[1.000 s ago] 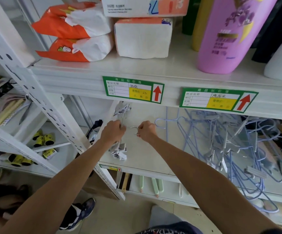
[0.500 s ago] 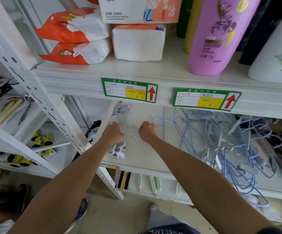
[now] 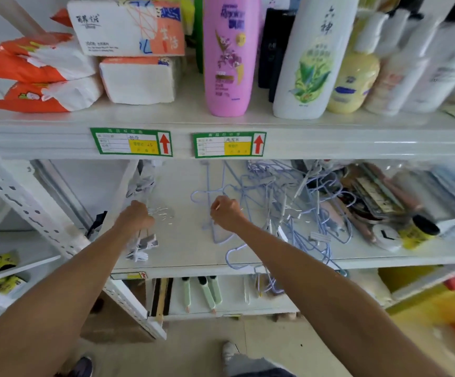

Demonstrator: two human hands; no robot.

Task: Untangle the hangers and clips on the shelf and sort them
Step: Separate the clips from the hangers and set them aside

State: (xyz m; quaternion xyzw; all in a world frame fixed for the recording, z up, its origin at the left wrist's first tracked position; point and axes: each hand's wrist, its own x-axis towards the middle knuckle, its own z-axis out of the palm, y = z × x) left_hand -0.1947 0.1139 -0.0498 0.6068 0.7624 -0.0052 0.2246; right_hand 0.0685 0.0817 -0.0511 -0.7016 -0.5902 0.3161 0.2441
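While the left hand [image 3: 136, 217] grips a bundle of white clips [image 3: 142, 244], the right hand [image 3: 225, 214] is fisted. Its fingers close on a blue wire hanger [image 3: 215, 235] lying on the shelf [image 3: 182, 257].

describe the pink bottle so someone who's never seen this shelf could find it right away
Look at the upper shelf, above the two green price labels. The pink bottle stands upright just right of the stacked tissue packs. It is the only pink one; the bottle to its right is white with green leaves.

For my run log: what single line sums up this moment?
left hand: shut on grey-white clip bundle | right hand: shut, by tangled blue wire hangers
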